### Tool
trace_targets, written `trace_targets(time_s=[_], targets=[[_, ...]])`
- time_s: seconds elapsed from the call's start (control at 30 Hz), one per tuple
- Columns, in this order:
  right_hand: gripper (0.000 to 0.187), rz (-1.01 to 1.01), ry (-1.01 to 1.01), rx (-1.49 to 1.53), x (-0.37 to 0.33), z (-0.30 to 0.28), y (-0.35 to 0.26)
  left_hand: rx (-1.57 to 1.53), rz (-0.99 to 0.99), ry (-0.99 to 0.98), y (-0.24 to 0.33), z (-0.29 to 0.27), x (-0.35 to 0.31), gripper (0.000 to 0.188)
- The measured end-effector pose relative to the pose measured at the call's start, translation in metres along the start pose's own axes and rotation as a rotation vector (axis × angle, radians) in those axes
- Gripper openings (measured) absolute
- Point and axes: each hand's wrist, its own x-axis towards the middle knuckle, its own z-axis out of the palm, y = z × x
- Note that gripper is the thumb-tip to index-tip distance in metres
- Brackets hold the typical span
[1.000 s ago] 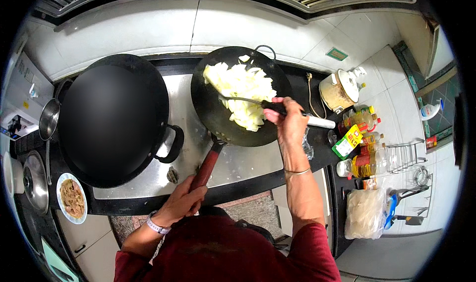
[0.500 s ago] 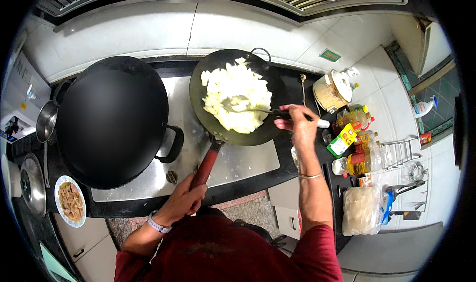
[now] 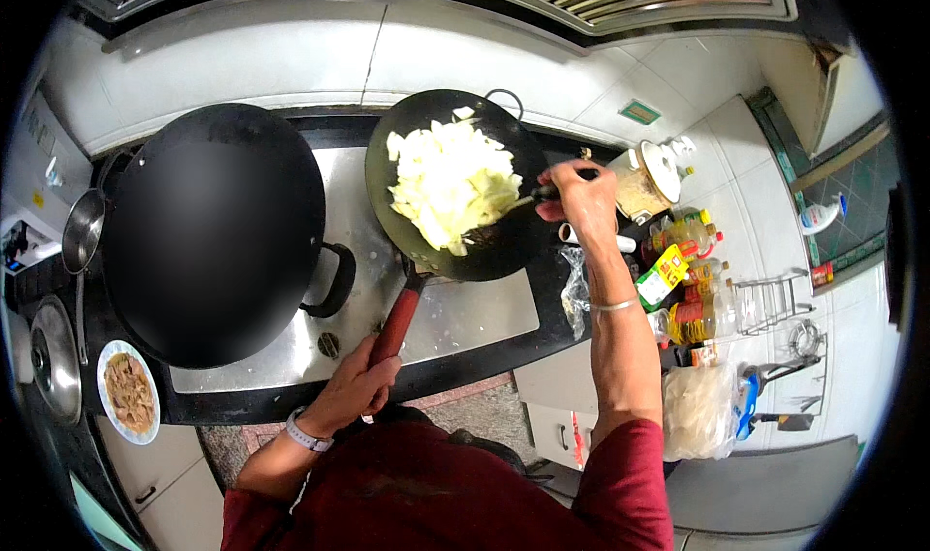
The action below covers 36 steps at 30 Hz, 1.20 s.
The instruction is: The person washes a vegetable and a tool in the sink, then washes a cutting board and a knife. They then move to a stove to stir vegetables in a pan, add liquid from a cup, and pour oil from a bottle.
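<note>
My left hand (image 3: 354, 388) is closed round the red handle (image 3: 397, 326) of a dark wok (image 3: 384, 212) on the right side of the stove. Pale, chopped vegetable pieces (image 3: 450, 178) are heaped in the wok, mostly toward its left and middle. Over the wok's right rim, my right hand (image 3: 584, 200) grips a cooking spatula (image 3: 524, 201) by its dark handle. The spatula's metal head is hidden among the pieces at the right of the heap. Dark wok surface shows just below that spot.
A large black wok (image 3: 213, 241) fills the stove's left side. Left of it are a ladle (image 3: 85, 229), a metal lid (image 3: 60, 357) and a plate of sliced meat (image 3: 116, 422). A lidded pot (image 3: 644, 185) and several bottles (image 3: 697, 319) stand at right.
My right hand has moved up and slightly right, drawing the spatula toward the wok's right side. Its head, seen atop the pieces before, is now hidden. My left hand keeps its hold.
</note>
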Motion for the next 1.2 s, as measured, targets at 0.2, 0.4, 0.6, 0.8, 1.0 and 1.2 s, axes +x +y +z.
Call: trace_targets(time_s=[0.2,0.4,0.6,0.8,1.0,1.2], targets=[[0.025,-0.097,-0.03,0.039,0.003,0.01,-0.044,-0.029,-0.039,0.047,0.003,-0.008,-0.003,0.023],[0.026,0.027,-0.082,0.275,-0.01,0.011,0.021,-0.049,-0.062,0.02,0.007,-0.005,-0.005,0.021],[0.021,-0.03,-0.136,0.017,-0.022,-0.045,-0.018,-0.081,-0.09,0.028,0.011,-0.009,-0.009,0.022],[0.017,-0.062,-0.099,-0.119,-0.012,-0.067,0.001,-0.045,-0.108,0.031,0.019,-0.015,-0.012,0.022],[0.011,-0.022,-0.208,0.434,0.03,-0.014,0.046,-0.018,-0.118,0.02,0.02,-0.013,-0.008,0.023],[0.011,-0.474,-0.567,0.023,0.005,-0.024,0.012,-0.013,-0.137,0.068,0.023,-0.02,-0.012,0.025]])
